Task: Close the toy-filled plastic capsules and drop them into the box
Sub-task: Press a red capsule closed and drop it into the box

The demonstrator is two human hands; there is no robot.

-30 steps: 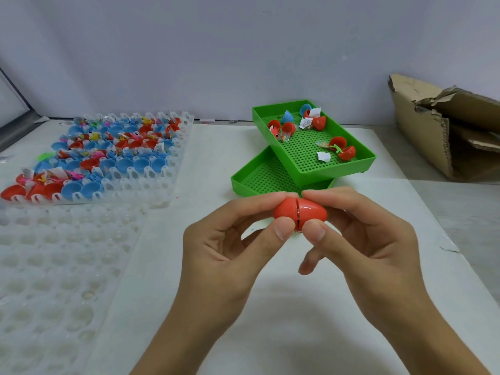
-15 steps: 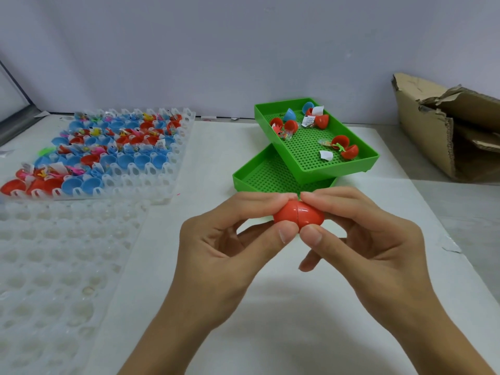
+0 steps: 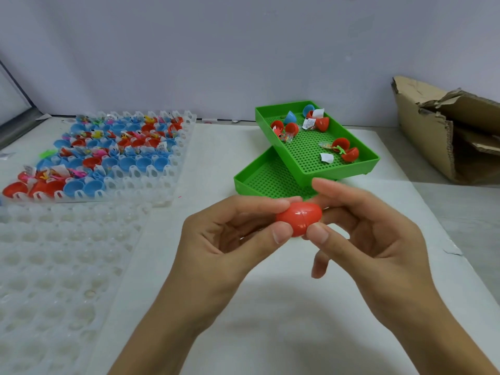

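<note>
Red egg-shaped plastic capsule pinched by both hands, left, right; long axis nine-to-three; brown cardboard box at two o'clock, nearer right.

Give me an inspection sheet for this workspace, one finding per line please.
Surface: white table.
Job's things: red capsule halves joined; cardboard box at right; open halves and toys in upper green tray, stacked askew on lower green tray.
Clutter: clear tray of capsule halves; clear dimpled tray.
Grippers: left hand and right hand pinch the capsule.
Cables: nothing seen.
Surroundings: plain wall.
</note>
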